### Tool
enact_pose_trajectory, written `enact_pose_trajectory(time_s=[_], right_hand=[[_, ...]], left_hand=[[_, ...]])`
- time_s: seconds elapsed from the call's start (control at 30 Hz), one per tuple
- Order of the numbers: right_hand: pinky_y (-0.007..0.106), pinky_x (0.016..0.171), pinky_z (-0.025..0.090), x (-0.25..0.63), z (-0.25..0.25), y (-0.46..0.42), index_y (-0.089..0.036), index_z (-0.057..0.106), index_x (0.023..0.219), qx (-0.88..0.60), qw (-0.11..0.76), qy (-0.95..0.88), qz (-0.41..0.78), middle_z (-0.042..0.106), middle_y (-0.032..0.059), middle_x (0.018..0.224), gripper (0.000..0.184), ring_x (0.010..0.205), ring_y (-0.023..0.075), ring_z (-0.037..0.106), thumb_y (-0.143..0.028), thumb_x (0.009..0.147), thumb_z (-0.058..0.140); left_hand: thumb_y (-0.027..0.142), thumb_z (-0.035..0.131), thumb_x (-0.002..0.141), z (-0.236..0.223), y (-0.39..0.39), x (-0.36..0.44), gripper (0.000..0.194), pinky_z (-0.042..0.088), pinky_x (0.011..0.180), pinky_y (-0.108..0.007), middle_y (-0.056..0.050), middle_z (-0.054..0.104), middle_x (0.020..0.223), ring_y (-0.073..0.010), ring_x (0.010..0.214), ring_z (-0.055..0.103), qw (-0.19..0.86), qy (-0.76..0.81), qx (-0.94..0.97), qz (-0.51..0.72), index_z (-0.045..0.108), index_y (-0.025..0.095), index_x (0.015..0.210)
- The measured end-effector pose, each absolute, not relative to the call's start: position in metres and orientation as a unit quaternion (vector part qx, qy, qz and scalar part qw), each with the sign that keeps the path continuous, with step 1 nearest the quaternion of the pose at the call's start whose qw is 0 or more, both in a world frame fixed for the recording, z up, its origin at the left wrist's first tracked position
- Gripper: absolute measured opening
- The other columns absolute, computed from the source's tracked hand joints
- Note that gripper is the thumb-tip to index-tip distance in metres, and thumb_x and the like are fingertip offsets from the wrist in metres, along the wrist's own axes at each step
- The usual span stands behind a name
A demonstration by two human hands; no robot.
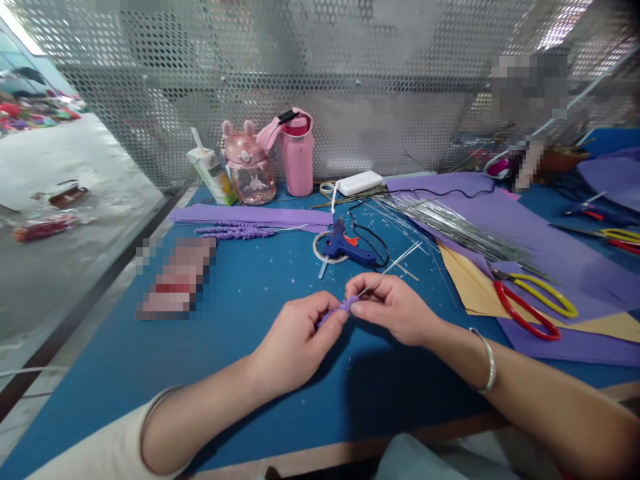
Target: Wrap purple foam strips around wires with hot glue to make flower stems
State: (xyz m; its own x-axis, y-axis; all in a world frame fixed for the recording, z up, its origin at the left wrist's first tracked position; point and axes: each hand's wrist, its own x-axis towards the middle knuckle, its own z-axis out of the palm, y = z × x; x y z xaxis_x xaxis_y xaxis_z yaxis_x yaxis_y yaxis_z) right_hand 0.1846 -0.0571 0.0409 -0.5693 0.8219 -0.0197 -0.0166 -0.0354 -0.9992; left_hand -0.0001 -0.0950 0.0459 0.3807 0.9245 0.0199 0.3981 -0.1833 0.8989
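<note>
My left hand [295,337] and my right hand [390,307] meet over the blue table [225,333], both pinched on a small purple foam strip [345,306] wound on a thin wire [395,265]. The wire runs up and right from my right fingers. A silver bangle [487,363] circles my right wrist. Just behind the hands lies a blue glue gun [345,247] with a black cord.
Finished purple stems [235,232] and purple sheets [250,215] lie at the left back. A bundle of wires [450,223], red-and-yellow scissors [530,300], purple and tan sheets sit right. Pink bottles [297,157], a drink carton [213,175] and a white power bank [360,183] stand by the mesh wall.
</note>
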Motion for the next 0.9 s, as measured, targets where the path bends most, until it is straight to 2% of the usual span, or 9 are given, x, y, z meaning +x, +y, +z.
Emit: enact_pose_trajectory(time_s=[0.1,0.2,0.3,0.37,0.43,0.5,0.6,0.7,0.9], right_hand=[[0.020,0.052,0.031,0.186,0.042,-0.058,-0.017,0.054,0.079,-0.322,0.315,-0.635,0.628,0.046,-0.0051,0.065,0.009,0.055,0.0064,0.037,-0.023,0.079,0.061],[0.020,0.053,0.031,0.189,0.043,-0.057,-0.016,0.057,0.080,-0.317,0.313,-0.664,0.601,0.046,-0.0046,0.065,0.009,0.057,0.0071,0.037,-0.024,0.081,0.061],[0.021,0.055,0.033,0.192,0.044,-0.053,-0.016,0.061,0.082,-0.306,0.315,-0.697,0.567,0.047,-0.0041,0.065,0.013,0.058,0.0076,0.038,-0.028,0.080,0.065],[0.022,0.057,0.036,0.194,0.046,-0.050,-0.016,0.061,0.090,-0.309,0.321,-0.700,0.557,0.046,-0.0047,0.067,0.017,0.059,0.0077,0.040,-0.027,0.079,0.067],[0.022,0.062,0.040,0.196,0.048,-0.047,-0.019,0.054,0.104,-0.320,0.332,-0.685,0.564,0.047,-0.0049,0.072,0.031,0.064,0.0080,0.044,-0.024,0.077,0.069],[0.023,0.066,0.042,0.196,0.049,-0.046,-0.021,0.048,0.110,-0.331,0.337,-0.669,0.573,0.050,-0.0042,0.078,0.038,0.068,0.0086,0.048,-0.019,0.077,0.067],[0.022,0.064,0.042,0.194,0.049,-0.047,-0.019,0.050,0.101,-0.350,0.332,-0.662,0.573,0.054,-0.0033,0.076,0.026,0.066,0.0085,0.050,-0.014,0.079,0.062],[0.023,0.066,0.044,0.190,0.046,-0.049,-0.017,0.057,0.093,-0.353,0.328,-0.661,0.575,0.059,-0.0008,0.077,0.016,0.068,0.0094,0.054,-0.017,0.079,0.063],[0.023,0.069,0.048,0.190,0.037,-0.051,-0.016,0.064,0.091,-0.339,0.327,-0.671,0.572,0.065,0.0009,0.081,0.017,0.070,0.0102,0.059,-0.027,0.078,0.069]], left_hand=[[0.037,0.046,0.091,0.046,-0.096,0.001,0.029,0.029,0.053,-0.021,0.004,0.045,0.061,-0.0087,0.057,0.036,0.463,0.461,0.695,0.300,0.052,0.016,0.072],[0.039,0.041,0.091,0.045,-0.093,0.000,0.024,0.033,0.048,-0.021,0.002,0.053,0.062,-0.0090,0.050,0.043,0.638,0.408,0.589,0.280,0.050,0.018,0.085],[0.043,0.027,0.094,0.041,-0.086,-0.002,0.031,0.032,0.041,-0.020,0.002,0.056,0.057,-0.0085,0.039,0.038,0.766,0.344,0.477,0.259,0.046,0.020,0.100],[0.049,0.030,0.094,0.038,-0.083,-0.003,0.035,0.028,0.038,-0.018,0.005,0.049,0.050,-0.0069,0.036,0.031,0.781,0.334,0.453,0.270,0.049,0.019,0.091],[0.050,0.040,0.091,0.036,-0.081,-0.003,0.035,0.024,0.037,-0.016,0.006,0.042,0.048,-0.0055,0.038,0.026,0.784,0.331,0.436,0.293,0.048,0.018,0.079],[0.046,0.046,0.090,0.035,-0.081,-0.003,0.031,0.023,0.038,-0.016,0.006,0.040,0.051,-0.0053,0.041,0.024,0.784,0.328,0.425,0.311,0.051,0.017,0.079],[0.041,0.044,0.091,0.036,-0.083,-0.002,0.027,0.022,0.039,-0.015,0.006,0.039,0.054,-0.0060,0.045,0.025,0.780,0.335,0.423,0.318,0.056,0.017,0.091],[0.040,0.046,0.091,0.038,-0.083,-0.002,0.025,0.022,0.039,-0.015,0.005,0.040,0.057,-0.0055,0.045,0.026,0.782,0.341,0.414,0.319,0.055,0.017,0.086],[0.034,0.053,0.088,0.041,-0.083,-0.001,0.022,0.030,0.040,-0.014,-0.001,0.060,0.071,-0.0035,0.046,0.043,0.766,0.355,0.424,0.327,0.054,0.014,0.079]])
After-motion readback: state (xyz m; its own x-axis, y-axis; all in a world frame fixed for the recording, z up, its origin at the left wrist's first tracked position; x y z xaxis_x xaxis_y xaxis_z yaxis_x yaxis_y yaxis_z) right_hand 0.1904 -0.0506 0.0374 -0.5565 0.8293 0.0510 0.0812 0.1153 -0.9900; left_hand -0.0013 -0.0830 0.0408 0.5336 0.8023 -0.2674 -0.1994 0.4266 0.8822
